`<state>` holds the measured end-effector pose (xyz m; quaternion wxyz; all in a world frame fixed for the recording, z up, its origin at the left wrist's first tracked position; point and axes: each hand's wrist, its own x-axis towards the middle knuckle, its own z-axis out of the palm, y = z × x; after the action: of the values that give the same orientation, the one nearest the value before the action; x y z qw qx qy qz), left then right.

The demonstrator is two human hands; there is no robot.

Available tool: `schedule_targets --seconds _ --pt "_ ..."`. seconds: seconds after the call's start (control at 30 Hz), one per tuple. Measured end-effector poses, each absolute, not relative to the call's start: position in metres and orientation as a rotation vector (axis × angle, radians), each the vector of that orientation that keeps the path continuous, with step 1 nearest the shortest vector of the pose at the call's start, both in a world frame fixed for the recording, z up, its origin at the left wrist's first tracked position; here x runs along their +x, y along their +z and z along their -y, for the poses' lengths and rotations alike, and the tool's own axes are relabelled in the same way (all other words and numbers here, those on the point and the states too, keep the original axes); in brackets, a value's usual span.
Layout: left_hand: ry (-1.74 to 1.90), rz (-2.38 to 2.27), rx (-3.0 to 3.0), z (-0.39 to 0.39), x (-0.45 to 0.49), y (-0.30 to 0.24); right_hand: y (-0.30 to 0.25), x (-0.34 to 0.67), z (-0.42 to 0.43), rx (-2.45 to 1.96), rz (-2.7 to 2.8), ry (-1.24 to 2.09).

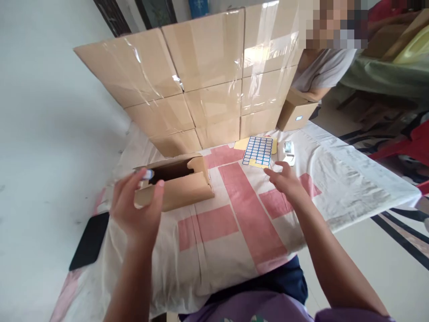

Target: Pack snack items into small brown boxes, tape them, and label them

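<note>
The left hand [136, 217] is spread, thumb held away from the index finger, with a small bluish-white label [148, 174] at the tip of that index finger. The right hand [287, 181] has its fingers loosely parted and nothing visible in its grasp; its fingertips are at the near edge of a blue-and-white label sheet [258, 150], though I cannot tell whether they touch it. Just beyond the left hand, and partly hidden by it, lies an open cardboard box [181, 190], its dark inside showing. Yellow paper [240, 144] shows around the sheet, and a small white item [288, 157] lies just right of it. All these rest on a pink-and-white cloth [231, 255], with a flat black object [90, 241] at its left edge. Behind stands a tall taped cardboard panel [208, 53]; past its right side, another person's sleeve [340, 67] shows above a closed-in brown carton [291, 117] bearing a small label
</note>
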<state>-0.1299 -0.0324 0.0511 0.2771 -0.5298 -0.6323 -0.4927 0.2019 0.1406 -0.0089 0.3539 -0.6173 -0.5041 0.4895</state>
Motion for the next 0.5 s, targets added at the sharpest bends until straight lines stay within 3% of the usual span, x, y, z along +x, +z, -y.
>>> schedule_targets --seconds 0.3,0.5 --pt "-1.132 2.002 -1.367 -0.01 -0.178 0.018 0.052 0.049 -0.129 -0.462 2.185 0.693" --pt "-1.221 1.989 -1.478 -0.013 -0.184 0.008 0.037 0.014 -0.112 -0.451 2.479 0.343"
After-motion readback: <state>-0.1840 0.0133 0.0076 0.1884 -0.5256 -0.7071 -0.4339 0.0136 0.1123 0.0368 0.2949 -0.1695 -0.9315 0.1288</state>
